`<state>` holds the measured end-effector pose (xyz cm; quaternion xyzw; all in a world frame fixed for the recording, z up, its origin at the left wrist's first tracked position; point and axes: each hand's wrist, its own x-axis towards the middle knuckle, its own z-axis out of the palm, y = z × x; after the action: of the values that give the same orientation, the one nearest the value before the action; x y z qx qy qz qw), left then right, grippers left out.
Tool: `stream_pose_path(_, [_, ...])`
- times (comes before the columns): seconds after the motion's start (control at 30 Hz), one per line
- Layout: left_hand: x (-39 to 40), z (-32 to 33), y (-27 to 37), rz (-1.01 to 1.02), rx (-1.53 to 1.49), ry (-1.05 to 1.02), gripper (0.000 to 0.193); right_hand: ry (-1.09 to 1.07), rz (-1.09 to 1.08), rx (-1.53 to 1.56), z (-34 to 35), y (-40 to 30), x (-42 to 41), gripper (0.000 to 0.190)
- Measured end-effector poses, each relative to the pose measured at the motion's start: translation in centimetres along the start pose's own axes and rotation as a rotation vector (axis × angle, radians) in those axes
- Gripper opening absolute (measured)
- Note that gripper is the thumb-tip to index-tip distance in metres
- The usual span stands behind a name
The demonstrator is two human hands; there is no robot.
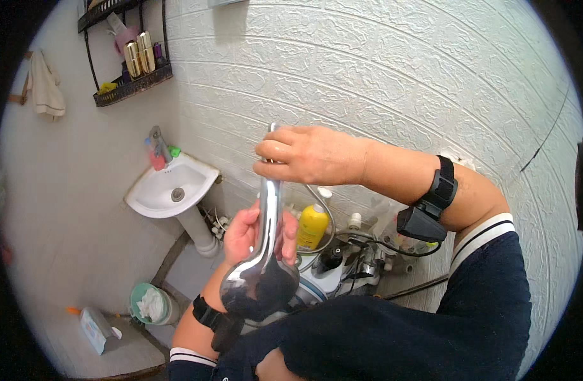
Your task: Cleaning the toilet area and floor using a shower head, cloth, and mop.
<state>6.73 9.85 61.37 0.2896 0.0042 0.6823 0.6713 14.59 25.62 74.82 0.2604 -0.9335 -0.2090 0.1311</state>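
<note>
A shiny chrome object, seemingly a shower head with a long neck (pixel 271 209) and a wide round end (pixel 260 288), stands before my chest, its round end down. My right hand (pixel 310 155) is closed around the top of the neck, with a bit of the metal tip showing above the fingers. Behind the neck is my left hand (pixel 260 235), its thumb on one side and its fingers on the other, supporting the neck from beneath. The neck hides the left palm.
A white pedestal sink (pixel 203 178) with a faucet (pixel 161 145) stands in the left corner, below a black wall shelf (pixel 134 85). A yellow bottle (pixel 313 226), hoses and fittings lie beyond my hands. A green-rimmed bin (pixel 170 305) is at lower left.
</note>
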Motion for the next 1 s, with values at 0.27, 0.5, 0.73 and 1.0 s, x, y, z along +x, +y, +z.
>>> stream_pose_path(0.27, [-0.8,1.9,0.4,-0.006,0.318,0.15,0.079,0.329,-0.025,-0.459,-7.5,1.9,-1.5,0.025])
stream_pose_path(0.5, [-8.0,-3.5,-1.7,0.234,0.253,0.688,0.051,0.575,0.265,-0.783,-19.2,8.7,-4.6,0.015])
stream_pose_path(0.73, [-18.9,-11.3,-3.8,0.185,0.321,0.883,0.055,0.703,0.501,-1.093,-31.8,13.2,-6.7,0.023])
stream_pose_path(1.0, [-26.5,-11.3,-3.8,0.198,0.3,1.075,0.058,0.75,0.776,-0.851,-42.7,18.6,-10.5,0.018])
